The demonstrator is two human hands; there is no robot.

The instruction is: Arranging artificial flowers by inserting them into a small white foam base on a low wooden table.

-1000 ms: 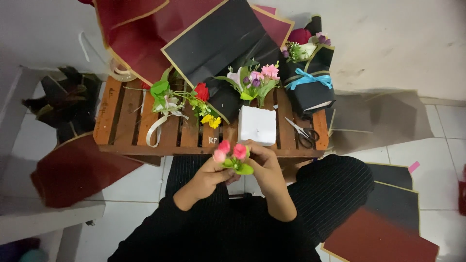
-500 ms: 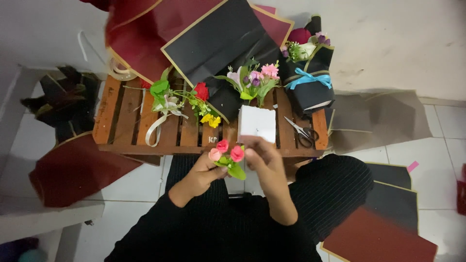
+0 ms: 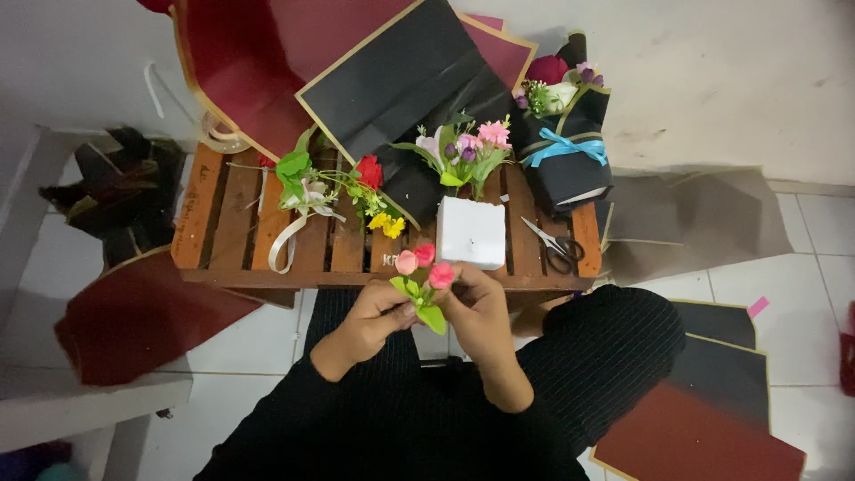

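White floor tiles and a low slatted wooden desk framed the scene, with dark red and black wrapping sheets spread around. Just in front of the desk's near edge, both hands held a small sprig of 3 pink flower buds with green leaves. The left hand had its fingers closed around the stem from below; the right hand pinched it from the other side. Doing this well likely meant keeping a light grip low on the stem, so the buds stayed uncrushed.

Directly beyond the sprig, a white foam block sat on the desk with a cluster of pink and purple flowers behind it. Scissors lay to its right. A black wrapped bouquet, tied with blue ribbon, held red and white blooms.
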